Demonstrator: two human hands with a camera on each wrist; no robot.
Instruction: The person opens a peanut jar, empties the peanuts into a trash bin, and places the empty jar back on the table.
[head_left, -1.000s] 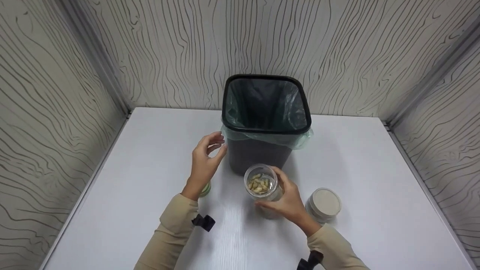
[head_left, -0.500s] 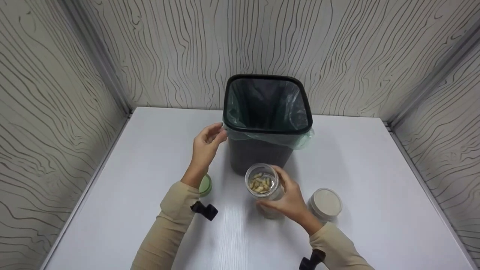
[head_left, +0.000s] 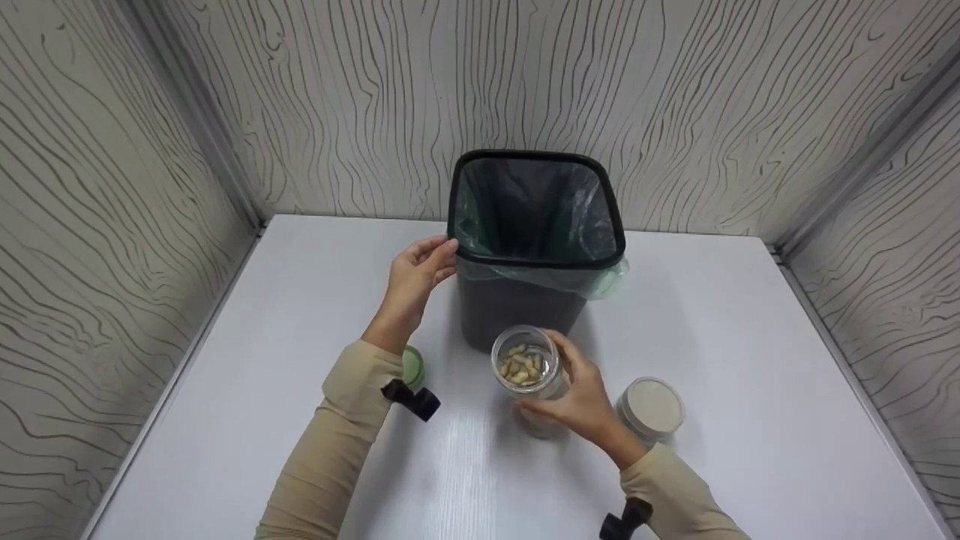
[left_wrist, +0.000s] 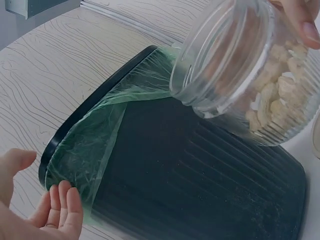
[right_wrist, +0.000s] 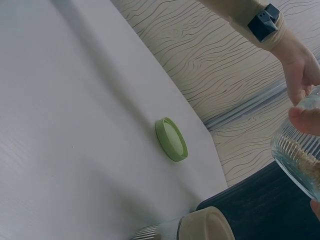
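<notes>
My right hand (head_left: 574, 397) grips a clear ribbed jar (head_left: 551, 390), which has no lid on and is tilted toward the bin. Peanuts in their shells (left_wrist: 280, 95) lie inside it. My left hand (head_left: 412, 281) is at the front left corner of a dark bin (head_left: 517, 304). Its fingers (left_wrist: 62, 205) touch the green liner bag (left_wrist: 80, 155) just below the black rim (left_wrist: 95, 97). In the left wrist view the thumb stands a little apart from the rim. Part of the right hand is hidden behind the jar.
A green lid (right_wrist: 171, 140) lies on the white table (head_left: 225, 390) beside the left forearm. Another jar, with a beige lid (head_left: 654, 406), stands to the right of the right hand. Patterned walls (head_left: 337, 112) enclose the back and sides.
My left hand has moved forward to the bin's rim, its thumb and fingers drawing closer together. More of the green lid shows. The right hand and the jar have hardly moved.
</notes>
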